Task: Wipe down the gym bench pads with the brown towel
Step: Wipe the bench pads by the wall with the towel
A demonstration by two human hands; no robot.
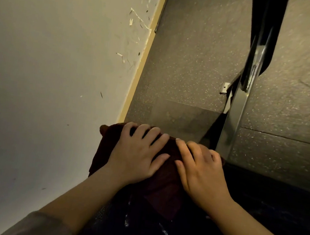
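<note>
The brown towel (pixel 163 188) lies bunched on the end of a black bench pad (pixel 268 207) at the lower middle of the view. My left hand (pixel 136 154) presses flat on the towel's left part, fingers spread. Beside it my right hand (pixel 200 169) presses on the towel's right part, fingers slightly bent over the pad's end. The thumbs nearly touch. The pad is worn, with pale cracked spots on its near surface. Most of the towel is hidden under my hands.
A scuffed pale wall (pixel 49 65) with a beige skirting strip (pixel 144 57) runs along the left. Speckled dark rubber floor (pixel 195 54) stretches ahead. The bench's metal frame (pixel 237 108) and another black pad (pixel 264 33) rise at the upper right.
</note>
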